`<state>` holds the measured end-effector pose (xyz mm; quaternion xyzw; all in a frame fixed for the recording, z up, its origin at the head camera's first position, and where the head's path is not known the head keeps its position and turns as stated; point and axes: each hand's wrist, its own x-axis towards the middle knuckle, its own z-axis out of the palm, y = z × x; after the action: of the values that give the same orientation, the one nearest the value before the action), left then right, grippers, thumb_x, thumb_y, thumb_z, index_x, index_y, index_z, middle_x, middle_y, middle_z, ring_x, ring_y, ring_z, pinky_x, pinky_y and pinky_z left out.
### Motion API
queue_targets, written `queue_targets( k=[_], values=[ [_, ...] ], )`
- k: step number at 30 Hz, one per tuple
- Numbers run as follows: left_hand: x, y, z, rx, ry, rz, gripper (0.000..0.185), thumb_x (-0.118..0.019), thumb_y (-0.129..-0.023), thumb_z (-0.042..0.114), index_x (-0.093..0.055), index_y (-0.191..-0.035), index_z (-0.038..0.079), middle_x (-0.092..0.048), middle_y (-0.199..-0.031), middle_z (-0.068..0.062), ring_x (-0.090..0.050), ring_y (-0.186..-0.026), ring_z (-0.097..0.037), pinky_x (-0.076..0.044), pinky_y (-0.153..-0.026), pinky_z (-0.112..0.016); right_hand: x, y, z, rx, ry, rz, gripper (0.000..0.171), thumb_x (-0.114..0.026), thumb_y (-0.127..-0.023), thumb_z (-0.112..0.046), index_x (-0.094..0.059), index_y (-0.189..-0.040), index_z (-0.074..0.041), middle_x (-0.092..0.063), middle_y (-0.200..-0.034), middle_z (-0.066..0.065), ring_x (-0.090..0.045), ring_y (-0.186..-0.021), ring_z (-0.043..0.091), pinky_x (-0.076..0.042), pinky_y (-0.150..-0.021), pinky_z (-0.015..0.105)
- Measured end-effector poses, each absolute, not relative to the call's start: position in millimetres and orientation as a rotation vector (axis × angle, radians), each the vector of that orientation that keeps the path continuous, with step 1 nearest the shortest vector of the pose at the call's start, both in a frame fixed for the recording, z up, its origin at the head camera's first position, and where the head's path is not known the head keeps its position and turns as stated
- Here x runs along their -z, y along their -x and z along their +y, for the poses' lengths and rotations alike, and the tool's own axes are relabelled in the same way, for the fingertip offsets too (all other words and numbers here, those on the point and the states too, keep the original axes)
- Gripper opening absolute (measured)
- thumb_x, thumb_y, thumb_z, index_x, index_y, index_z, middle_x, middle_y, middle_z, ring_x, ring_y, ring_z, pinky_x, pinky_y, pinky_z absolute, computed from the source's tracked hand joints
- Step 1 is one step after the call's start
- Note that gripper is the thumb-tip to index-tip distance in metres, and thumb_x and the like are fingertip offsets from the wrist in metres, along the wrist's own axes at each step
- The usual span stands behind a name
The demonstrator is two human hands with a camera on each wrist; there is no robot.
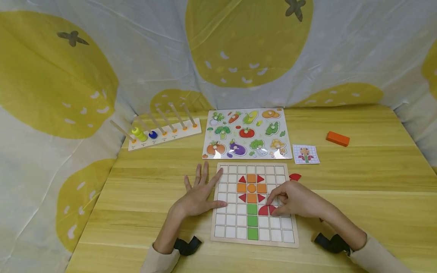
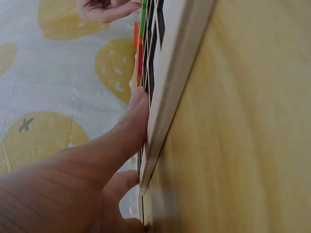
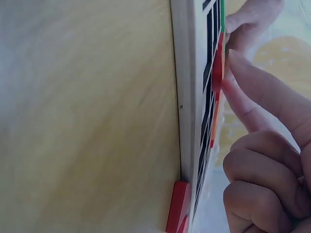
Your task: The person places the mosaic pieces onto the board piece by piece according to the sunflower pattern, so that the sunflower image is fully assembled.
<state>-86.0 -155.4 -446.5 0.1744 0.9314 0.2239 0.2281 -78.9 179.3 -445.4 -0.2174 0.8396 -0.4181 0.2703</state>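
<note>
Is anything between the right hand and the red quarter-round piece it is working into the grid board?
Nothing visible. The right hand already touches the red piece with its fingertips, on the grid board right of the green stem. The left hand rests on the board's left edge.

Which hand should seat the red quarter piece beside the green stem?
Right. The right hand already pinches the red quarter piece on the grid board; the left hand lies flat, bracing its left edge.

Wooden grid board lying flat, bearing an orange-and-red flower on a green stem; red quarter-circle piece (partly hidden) right of the stem.
</note>
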Motion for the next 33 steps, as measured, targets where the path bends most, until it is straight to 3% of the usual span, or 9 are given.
queue_targets(
  k=[17, 33],
  values=[
    [449, 87, -155, -0.609, -0.486, 2.579, 0.100, -0.071, -0.093, 0.054, -0.012, -0.168, 0.027, 0.024, -0.170, -0.020, 0.026, -0.156, -0.045, 0.014, -0.111, -0.084, 442, 80, 184, 1.126, 0.605, 2.267, 0.015, -0.088, -0.082, -0.022, -0.082, -0.096, -0.020, -0.034, -0.055, -0.010, -0.031, -0.051, 0.002, -0.026, -0.051, 0.018],
    [450, 85, -156, -0.625, -0.486, 2.573, 0.100, -0.071, -0.093, 0.054, -0.011, -0.168, 0.027, 0.025, -0.170, -0.019, 0.027, -0.156, -0.044, 0.016, -0.111, -0.084, 438, 115, 248, 1.052, 0.371, 2.562, 0.028, -0.087, -0.083, -0.014, -0.078, -0.108, -0.005, -0.033, -0.058, -0.006, -0.030, -0.054, 0.006, -0.027, -0.051, 0.024]
  ],
)
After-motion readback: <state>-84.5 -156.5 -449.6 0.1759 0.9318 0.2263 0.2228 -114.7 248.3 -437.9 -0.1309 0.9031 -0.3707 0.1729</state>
